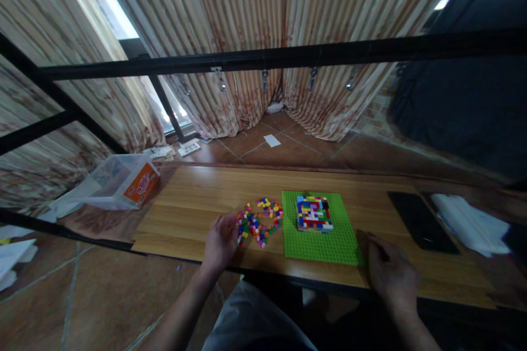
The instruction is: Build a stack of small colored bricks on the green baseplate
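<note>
Lap [255,318] nearest. Right hand [393,271] curled just beside the baseplate [321,249], left hand [222,241] at the bricks' [253,225] left edge; can't tell if either pinches anything. Bricks lie loose left of the baseplate: likely light, stiff, slick; grip opposite sides. Block [313,215] sits on baseplate, probably rigid; hold low. Curtains [247,16] behind.

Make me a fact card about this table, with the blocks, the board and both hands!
Table: wooden
Board: green, studded, lying flat
Built blocks: many colours, joined together on the board
Loose blocks: many colours, scattered left of the board
Left hand: beside the loose blocks
Right hand: near the board's right side; grip unclear
</note>
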A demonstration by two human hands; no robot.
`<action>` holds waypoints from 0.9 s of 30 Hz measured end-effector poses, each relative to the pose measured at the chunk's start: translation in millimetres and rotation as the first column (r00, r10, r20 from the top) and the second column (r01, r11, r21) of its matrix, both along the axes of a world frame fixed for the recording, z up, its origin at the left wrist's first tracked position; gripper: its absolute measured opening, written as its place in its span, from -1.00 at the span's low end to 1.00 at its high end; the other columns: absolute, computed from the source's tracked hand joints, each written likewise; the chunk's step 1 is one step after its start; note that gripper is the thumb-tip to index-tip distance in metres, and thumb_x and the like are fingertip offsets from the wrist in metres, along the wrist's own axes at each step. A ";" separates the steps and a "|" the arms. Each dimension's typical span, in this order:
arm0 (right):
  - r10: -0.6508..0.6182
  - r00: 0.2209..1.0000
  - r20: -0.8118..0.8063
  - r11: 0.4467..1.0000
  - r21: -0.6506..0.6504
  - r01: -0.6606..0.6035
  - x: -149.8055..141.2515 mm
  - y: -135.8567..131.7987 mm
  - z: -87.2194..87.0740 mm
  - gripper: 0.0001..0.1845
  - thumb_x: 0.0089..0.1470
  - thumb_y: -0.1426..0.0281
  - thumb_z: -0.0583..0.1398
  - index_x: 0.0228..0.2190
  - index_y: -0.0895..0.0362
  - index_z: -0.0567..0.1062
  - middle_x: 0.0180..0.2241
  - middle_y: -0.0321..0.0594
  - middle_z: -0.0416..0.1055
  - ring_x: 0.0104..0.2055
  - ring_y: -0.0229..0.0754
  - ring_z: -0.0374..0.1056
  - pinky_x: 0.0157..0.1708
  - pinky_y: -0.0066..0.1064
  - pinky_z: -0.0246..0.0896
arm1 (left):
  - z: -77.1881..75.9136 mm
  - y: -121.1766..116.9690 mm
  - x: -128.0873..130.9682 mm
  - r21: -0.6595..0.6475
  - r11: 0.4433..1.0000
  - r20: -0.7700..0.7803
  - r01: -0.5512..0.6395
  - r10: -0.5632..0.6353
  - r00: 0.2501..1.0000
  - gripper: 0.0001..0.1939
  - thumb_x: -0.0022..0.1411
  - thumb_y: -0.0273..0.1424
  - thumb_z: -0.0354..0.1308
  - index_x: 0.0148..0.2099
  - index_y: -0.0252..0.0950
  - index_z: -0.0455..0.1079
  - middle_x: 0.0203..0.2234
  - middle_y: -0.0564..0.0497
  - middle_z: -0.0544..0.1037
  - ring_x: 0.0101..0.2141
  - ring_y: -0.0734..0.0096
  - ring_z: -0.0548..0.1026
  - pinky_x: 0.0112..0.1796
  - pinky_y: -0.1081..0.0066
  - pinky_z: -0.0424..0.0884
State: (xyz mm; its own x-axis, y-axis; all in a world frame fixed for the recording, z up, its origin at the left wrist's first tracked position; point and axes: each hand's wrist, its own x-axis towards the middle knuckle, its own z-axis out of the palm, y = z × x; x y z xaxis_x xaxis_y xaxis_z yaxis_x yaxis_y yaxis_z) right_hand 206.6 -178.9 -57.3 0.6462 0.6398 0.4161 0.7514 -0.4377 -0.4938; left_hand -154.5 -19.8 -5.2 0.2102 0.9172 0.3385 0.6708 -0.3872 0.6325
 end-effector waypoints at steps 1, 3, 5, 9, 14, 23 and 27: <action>0.002 1.000 0.007 1.000 0.000 -0.002 -0.1 -0.2 0.6 -0.47 0.17 0.10 -0.03 -0.24 0.19 0.57 -0.25 0.01 0.53 -0.25 0.02 0.44 -0.29 -0.22 0.29 | -1.2 -6.5 -4.8 -0.030 1.000 0.000 -0.004 0.004 1.000 -0.83 0.21 -0.41 0.12 -0.14 -0.25 0.46 -0.30 -0.03 0.58 -0.25 0.28 0.55 -0.21 0.29 0.50; 0.000 1.000 0.011 1.000 -0.011 0.000 -0.3 -0.3 2.0 -0.47 0.16 0.09 -0.03 -0.24 0.20 0.58 -0.26 0.02 0.52 -0.26 0.04 0.43 -0.30 -0.20 0.28 | -4.6 -19.2 -12.0 -0.069 0.998 -0.026 -0.005 0.003 1.000 -0.81 0.18 -0.37 0.16 -0.14 -0.25 0.44 -0.26 -0.04 0.58 -0.22 0.26 0.55 -0.19 0.27 0.50; -0.002 1.000 -0.002 1.000 -0.023 0.002 -0.7 -0.3 3.5 -0.47 0.15 0.10 -0.02 -0.24 0.20 0.58 -0.26 0.03 0.52 -0.25 0.05 0.43 -0.30 -0.19 0.28 | -9.1 -28.7 -15.6 -0.072 0.997 -0.058 0.006 -0.010 0.998 -0.79 0.15 -0.37 0.20 -0.13 -0.25 0.43 -0.23 -0.06 0.58 -0.19 0.23 0.55 -0.15 0.23 0.50; -0.008 1.000 -0.021 0.999 -0.035 0.007 -1.4 -0.8 6.1 -0.48 0.16 0.10 -0.02 -0.24 0.19 0.57 -0.24 0.05 0.52 -0.22 0.08 0.43 -0.28 -0.17 0.28 | -16.8 -33.3 -13.0 -0.038 0.999 -0.100 0.006 -0.010 0.995 -0.75 0.08 -0.44 0.24 -0.13 -0.25 0.43 -0.20 -0.07 0.57 -0.17 0.20 0.54 -0.12 0.20 0.49; -0.007 1.000 -0.020 0.998 -0.063 0.006 -1.9 -1.6 7.2 -0.46 0.16 0.08 -0.04 -0.23 0.20 0.57 -0.23 0.05 0.52 -0.21 0.09 0.44 -0.27 -0.16 0.30 | -15.2 -28.3 -4.7 -0.104 0.994 -0.072 -0.016 0.008 0.997 -0.74 0.12 -0.49 0.18 -0.10 -0.25 0.41 -0.30 -0.03 0.54 -0.32 0.34 0.54 -0.27 0.34 0.51; -0.008 1.000 0.017 0.998 -0.056 0.009 -2.8 -2.4 5.8 -0.48 0.16 0.10 -0.03 -0.24 0.18 0.57 -0.24 0.02 0.52 -0.24 0.05 0.44 -0.33 -0.20 0.30 | -23.0 -21.5 6.6 -0.099 0.995 0.135 0.016 -0.002 0.991 -0.67 0.13 -0.51 0.19 -0.02 -0.25 0.38 -0.27 -0.02 0.54 -0.28 0.36 0.55 -0.19 0.30 0.53; -0.024 1.000 0.009 0.997 -0.066 0.025 -2.2 -2.7 4.6 -0.50 0.17 0.11 -0.02 -0.23 0.18 0.57 -0.21 0.02 0.52 -0.22 0.07 0.44 -0.32 -0.19 0.29 | -34.4 -15.6 15.7 -0.114 0.993 0.246 0.037 -0.008 0.969 -0.67 0.15 -0.50 0.18 0.00 -0.26 0.36 -0.27 -0.02 0.52 -0.30 0.40 0.55 -0.24 0.35 0.56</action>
